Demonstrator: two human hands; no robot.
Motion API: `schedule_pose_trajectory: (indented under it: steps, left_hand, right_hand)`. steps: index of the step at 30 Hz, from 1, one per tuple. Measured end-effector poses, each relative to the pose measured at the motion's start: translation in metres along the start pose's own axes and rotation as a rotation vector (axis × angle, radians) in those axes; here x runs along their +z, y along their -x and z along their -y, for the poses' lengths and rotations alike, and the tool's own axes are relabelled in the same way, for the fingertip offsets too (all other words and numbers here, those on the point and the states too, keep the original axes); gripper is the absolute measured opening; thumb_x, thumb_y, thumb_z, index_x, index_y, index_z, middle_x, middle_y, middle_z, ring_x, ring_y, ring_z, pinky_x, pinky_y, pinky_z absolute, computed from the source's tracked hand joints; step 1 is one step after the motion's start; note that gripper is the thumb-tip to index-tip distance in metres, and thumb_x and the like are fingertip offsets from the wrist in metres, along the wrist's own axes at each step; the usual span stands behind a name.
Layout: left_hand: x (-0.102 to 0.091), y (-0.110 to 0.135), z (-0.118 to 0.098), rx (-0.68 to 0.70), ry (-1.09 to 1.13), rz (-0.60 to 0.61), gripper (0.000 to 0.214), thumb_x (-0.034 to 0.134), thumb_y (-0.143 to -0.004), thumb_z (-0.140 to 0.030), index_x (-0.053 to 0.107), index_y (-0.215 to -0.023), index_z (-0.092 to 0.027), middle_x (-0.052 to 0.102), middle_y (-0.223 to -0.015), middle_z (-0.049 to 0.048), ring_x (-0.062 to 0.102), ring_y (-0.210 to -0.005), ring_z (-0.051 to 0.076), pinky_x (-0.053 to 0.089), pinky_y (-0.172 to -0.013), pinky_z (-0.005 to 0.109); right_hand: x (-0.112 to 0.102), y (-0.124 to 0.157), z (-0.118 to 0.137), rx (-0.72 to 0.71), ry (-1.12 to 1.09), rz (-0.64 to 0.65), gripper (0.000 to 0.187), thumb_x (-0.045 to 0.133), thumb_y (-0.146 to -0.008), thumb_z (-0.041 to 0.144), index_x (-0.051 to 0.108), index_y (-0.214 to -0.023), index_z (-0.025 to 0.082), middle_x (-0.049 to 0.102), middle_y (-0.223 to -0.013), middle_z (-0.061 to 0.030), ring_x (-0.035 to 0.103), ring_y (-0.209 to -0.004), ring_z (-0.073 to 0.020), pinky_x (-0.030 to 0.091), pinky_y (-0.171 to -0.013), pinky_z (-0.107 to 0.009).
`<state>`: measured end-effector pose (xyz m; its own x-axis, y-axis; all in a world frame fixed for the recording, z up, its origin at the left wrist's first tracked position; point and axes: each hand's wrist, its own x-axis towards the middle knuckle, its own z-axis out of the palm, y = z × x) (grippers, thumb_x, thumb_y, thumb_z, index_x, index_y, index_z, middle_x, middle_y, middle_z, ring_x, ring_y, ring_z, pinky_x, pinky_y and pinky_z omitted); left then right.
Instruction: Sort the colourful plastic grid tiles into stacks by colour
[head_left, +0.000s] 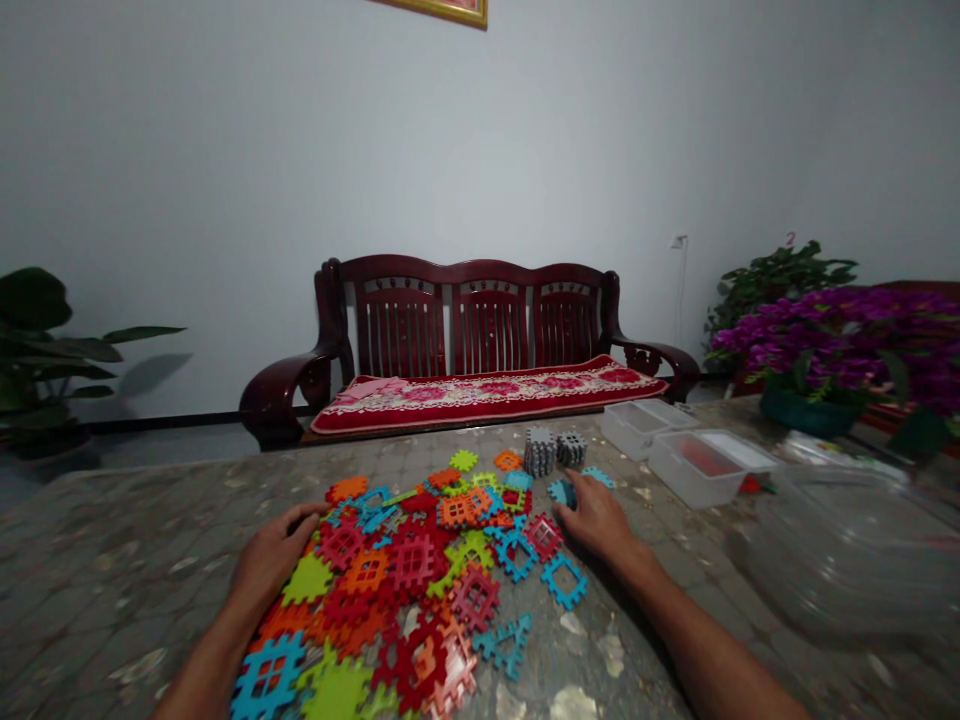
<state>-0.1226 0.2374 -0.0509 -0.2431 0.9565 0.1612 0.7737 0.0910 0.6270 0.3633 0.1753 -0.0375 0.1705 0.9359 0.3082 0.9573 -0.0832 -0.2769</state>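
Observation:
A heap of colourful plastic interlocking tiles [412, 560] with toothed edges lies on the table before me, in red, orange, green and blue. My left hand [274, 550] rests at the heap's left edge, its fingers loosely stretched and holding nothing I can see. To the right of the heap, my right hand [600, 520] has thumb and index finger around a blue tile [562, 492]. Another blue tile [598, 477] lies just beyond that hand. Two stacks of grey tiles stand behind it, one on the left [539, 452] and one on the right [571, 448].
Clear plastic boxes [697, 480] stand at the right, with transparent lids [847, 550] nearer me. Behind them is a pot of purple flowers [847, 335]. A wooden bench [480, 300] with a red cover stands beyond the patterned table [135, 560].

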Motion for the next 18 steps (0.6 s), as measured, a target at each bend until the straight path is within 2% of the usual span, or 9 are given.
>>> schedule_pose_trajectory:
  steps: [3,6,10,15,18]
  left_hand:
    - [0.001,-0.001,0.003,0.011,0.001,-0.007,0.040,0.051,-0.084,-0.045,0.079,-0.104,-0.026,0.081,-0.100,0.0044,0.074,-0.088,0.025,0.053,-0.071,0.028]
    - [0.002,-0.002,0.004,0.016,0.002,-0.006,0.040,0.050,-0.084,-0.044,0.079,-0.105,-0.025,0.081,-0.106,0.0053,0.074,-0.093,0.025,0.054,-0.074,0.029]
    - [0.002,-0.002,0.002,0.008,-0.001,-0.001,0.040,0.049,-0.084,-0.043,0.079,-0.104,-0.024,0.080,-0.106,0.0061,0.074,-0.093,0.026,0.055,-0.074,0.029]
    - [0.001,-0.001,0.001,0.026,-0.002,-0.006,0.040,0.050,-0.083,-0.042,0.079,-0.103,-0.024,0.080,-0.107,0.0064,0.073,-0.094,0.027,0.055,-0.078,0.031]
    - [0.000,-0.001,0.000,0.038,-0.003,-0.004,0.040,0.050,-0.083,-0.042,0.079,-0.102,-0.023,0.080,-0.105,0.0068,0.073,-0.093,0.028,0.056,-0.078,0.032]
  right_hand:
    - [0.000,0.001,0.003,-0.004,0.056,0.032,0.056,0.060,-0.083,0.028,0.057,-0.138,0.015,0.068,-0.126,-0.0177,0.062,-0.116,-0.0315,0.046,-0.098,-0.038]
    - [0.003,0.002,0.003,-0.010,0.083,0.016,0.052,0.056,-0.086,0.025,0.057,-0.136,0.016,0.070,-0.121,-0.0161,0.063,-0.113,-0.0298,0.046,-0.096,-0.037]
    - [0.003,-0.001,-0.003,-0.006,0.051,-0.014,0.055,0.057,-0.086,0.028,0.054,-0.140,0.013,0.071,-0.120,-0.0165,0.064,-0.112,-0.0292,0.047,-0.095,-0.036]
    - [-0.016,-0.017,-0.031,0.113,-0.027,-0.155,0.060,0.058,-0.087,0.037,0.052,-0.143,0.017,0.072,-0.121,-0.0129,0.065,-0.110,-0.0292,0.049,-0.090,-0.037]
    - [-0.025,-0.024,-0.052,0.191,-0.056,-0.171,0.060,0.059,-0.086,0.038,0.054,-0.142,0.018,0.073,-0.119,-0.0105,0.067,-0.105,-0.0276,0.049,-0.087,-0.035]
